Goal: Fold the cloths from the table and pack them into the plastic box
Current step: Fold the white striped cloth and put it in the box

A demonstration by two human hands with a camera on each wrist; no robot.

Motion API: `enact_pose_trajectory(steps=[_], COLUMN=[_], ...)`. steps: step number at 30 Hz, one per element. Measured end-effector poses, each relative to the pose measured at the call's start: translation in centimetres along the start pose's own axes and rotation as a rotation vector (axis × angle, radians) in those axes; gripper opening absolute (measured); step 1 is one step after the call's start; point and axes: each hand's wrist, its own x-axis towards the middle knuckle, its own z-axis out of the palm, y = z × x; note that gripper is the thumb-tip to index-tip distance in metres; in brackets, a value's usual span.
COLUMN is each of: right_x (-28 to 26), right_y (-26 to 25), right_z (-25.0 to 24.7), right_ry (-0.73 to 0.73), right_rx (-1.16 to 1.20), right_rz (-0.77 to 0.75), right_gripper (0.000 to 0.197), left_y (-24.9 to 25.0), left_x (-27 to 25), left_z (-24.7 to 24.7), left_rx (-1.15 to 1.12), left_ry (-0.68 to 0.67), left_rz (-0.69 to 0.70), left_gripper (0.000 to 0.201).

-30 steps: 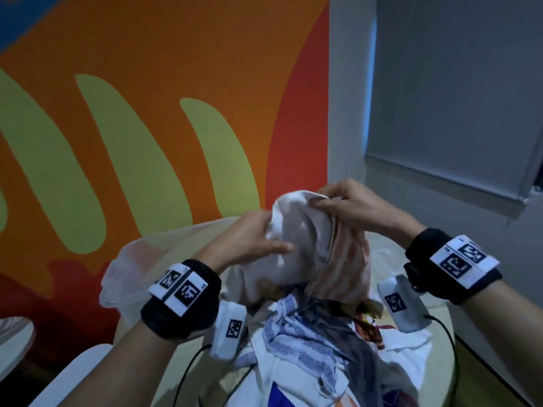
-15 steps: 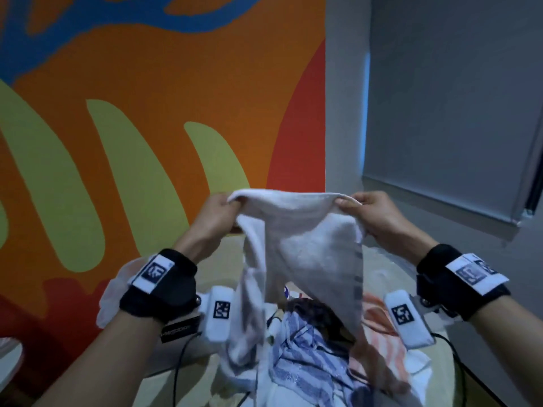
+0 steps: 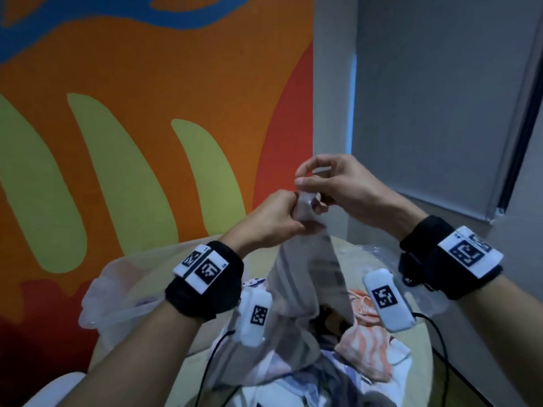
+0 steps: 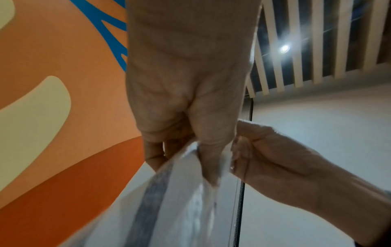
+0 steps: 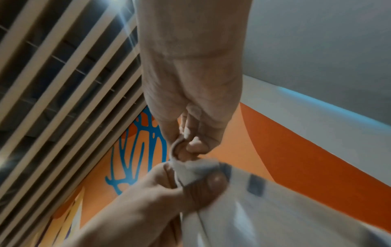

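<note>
We pinch the top edge of the white towel (image 3: 305,277) with both the left hand (image 3: 269,223) and right hand (image 3: 342,189), hands touching, towel hanging above the cloth pile (image 3: 364,348) on the table (image 3: 417,362).

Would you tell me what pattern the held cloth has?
The cloth is white with grey stripes, clearest in the left wrist view.

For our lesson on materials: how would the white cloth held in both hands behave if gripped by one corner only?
The white cloth hangs limp from the left hand and right hand, so it is probably floppy. It creases and bunches at the pinch, so likely thin and light. It would probably dangle and swing.
</note>
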Motion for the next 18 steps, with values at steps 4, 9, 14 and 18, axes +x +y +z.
enact_pose_trajectory(steps=[4, 9, 14, 18], right_x=[-0.8, -2.7, -4.6, -5.1], right_y=[3.1, 11.0, 16.5, 17.0], right_z=[-0.1, 1.2, 2.0, 0.3], right_ry=[0.032, -0.160, -0.225, -0.076], right_rx=[0.076, -0.175, -0.363, -0.264], right_rz=[0.058, 0.187, 0.312, 0.405], right_gripper=[0.046, 0.045, 0.017, 0.017], left_y=[-1.7, -2.4, -2.1, -4.2], left_x=[0.8, -1.0, -2.0, -2.7], left_z=[-0.5, -2.6, -7.6, -11.2], left_rx=[0.048, -0.140, -0.259, -0.168], left_ry=[0.142, 0.307, 0.590, 0.779], left_rz=[-0.072, -0.124, -0.075, -0.184], left_gripper=[0.023, 0.026, 0.017, 0.031])
